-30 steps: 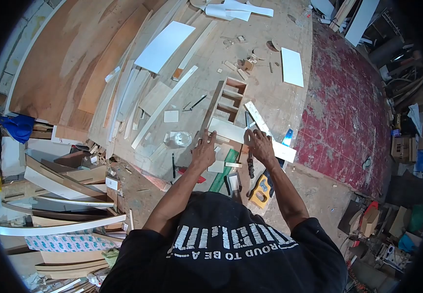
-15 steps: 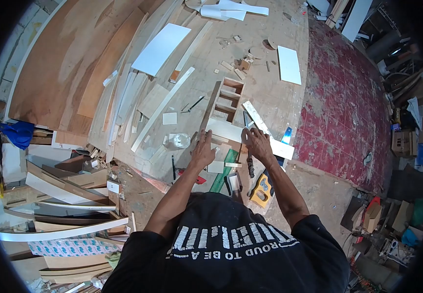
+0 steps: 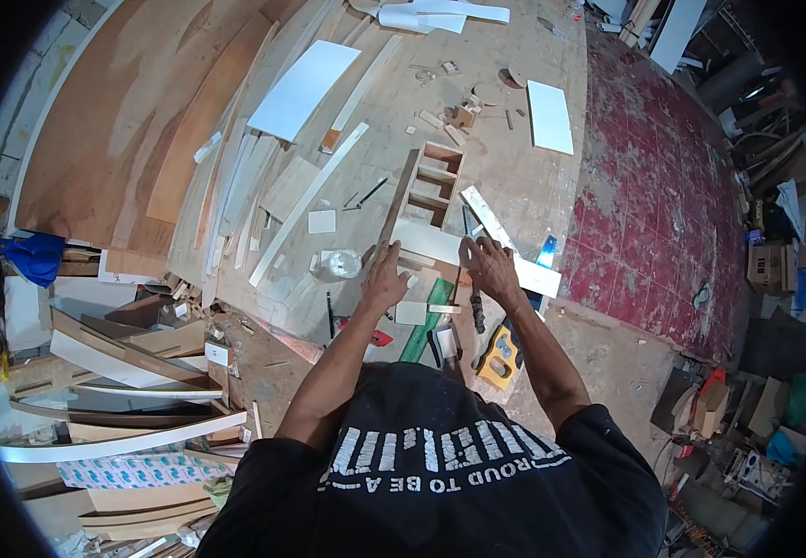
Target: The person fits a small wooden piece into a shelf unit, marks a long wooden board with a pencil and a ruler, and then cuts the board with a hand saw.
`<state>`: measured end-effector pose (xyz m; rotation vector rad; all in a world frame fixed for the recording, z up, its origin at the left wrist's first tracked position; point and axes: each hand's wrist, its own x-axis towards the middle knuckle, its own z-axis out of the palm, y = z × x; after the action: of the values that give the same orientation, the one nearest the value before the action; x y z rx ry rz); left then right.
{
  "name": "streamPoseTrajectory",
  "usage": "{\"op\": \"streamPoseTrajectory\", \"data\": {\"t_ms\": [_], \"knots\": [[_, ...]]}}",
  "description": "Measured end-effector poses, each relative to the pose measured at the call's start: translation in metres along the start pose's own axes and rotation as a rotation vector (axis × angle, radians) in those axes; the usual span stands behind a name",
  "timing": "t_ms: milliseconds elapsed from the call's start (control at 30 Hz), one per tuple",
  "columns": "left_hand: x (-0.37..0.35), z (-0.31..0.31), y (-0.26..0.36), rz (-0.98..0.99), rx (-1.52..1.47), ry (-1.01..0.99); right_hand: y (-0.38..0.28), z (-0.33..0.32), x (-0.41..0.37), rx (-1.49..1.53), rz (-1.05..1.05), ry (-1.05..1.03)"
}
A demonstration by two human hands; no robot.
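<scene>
Holding: both hands rest on a white board (image 3: 431, 244) that lies across the near end of a wooden frame (image 3: 435, 181).
Left hand (image 3: 384, 277): palm down, fingers spread flat on the board's left end. The grip is open and closed on nothing.
Right hand (image 3: 493, 267): on the board's right end, fingers bent toward its edge. Whether the grip clasps the board or only presses on it cannot be told.
Board: on the table (image 3: 514, 186), close to its near edge, between the two hands and touching the frame.
Frame: open, with cross pieces like rungs, running away from the board toward the far side.
Left of the left hand: a clear plastic tub (image 3: 340, 265) just beside it, and farther left a long pale strip (image 3: 310, 205) lying aslant.
Near side: a green strip (image 3: 424, 325) and a yellow tool (image 3: 498, 358) by the table's near edge.
Far side: a white sheet (image 3: 302, 88) on the left and a smaller white panel (image 3: 550, 116) on the right.
Right of the table: a red floor (image 3: 663, 186).
</scene>
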<state>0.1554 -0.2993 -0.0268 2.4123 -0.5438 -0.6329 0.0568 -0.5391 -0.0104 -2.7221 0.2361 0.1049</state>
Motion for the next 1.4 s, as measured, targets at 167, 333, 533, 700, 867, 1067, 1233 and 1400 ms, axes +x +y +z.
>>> {"op": "streamPoseTrajectory", "data": {"t_ms": [167,333,533,700,867,1067,1233,1400], "knots": [[0.000,-0.004,0.004,-0.026,0.061,-0.036,0.001,0.000,-0.001,-0.021,-0.011,-0.010],[0.000,-0.007,0.009,-0.063,0.088,-0.068,0.004,0.004,-0.003,-0.022,-0.008,-0.012],[0.000,-0.009,0.013,-0.094,0.081,-0.093,0.003,0.006,0.001,-0.034,-0.015,-0.013],[0.000,-0.007,0.010,-0.092,0.084,-0.092,0.002,0.010,0.006,-0.026,-0.036,0.001],[0.003,-0.004,0.005,-0.082,0.102,-0.100,-0.002,0.008,0.007,-0.035,-0.010,-0.020],[-0.002,0.002,0.004,-0.013,0.129,-0.062,-0.002,0.008,0.005,-0.005,-0.004,0.000],[-0.009,-0.006,0.018,-0.022,0.167,-0.101,-0.001,0.004,-0.001,0.012,0.005,0.018],[-0.010,-0.009,0.026,-0.080,0.143,-0.165,-0.001,0.000,-0.003,0.009,-0.004,0.045]]}}
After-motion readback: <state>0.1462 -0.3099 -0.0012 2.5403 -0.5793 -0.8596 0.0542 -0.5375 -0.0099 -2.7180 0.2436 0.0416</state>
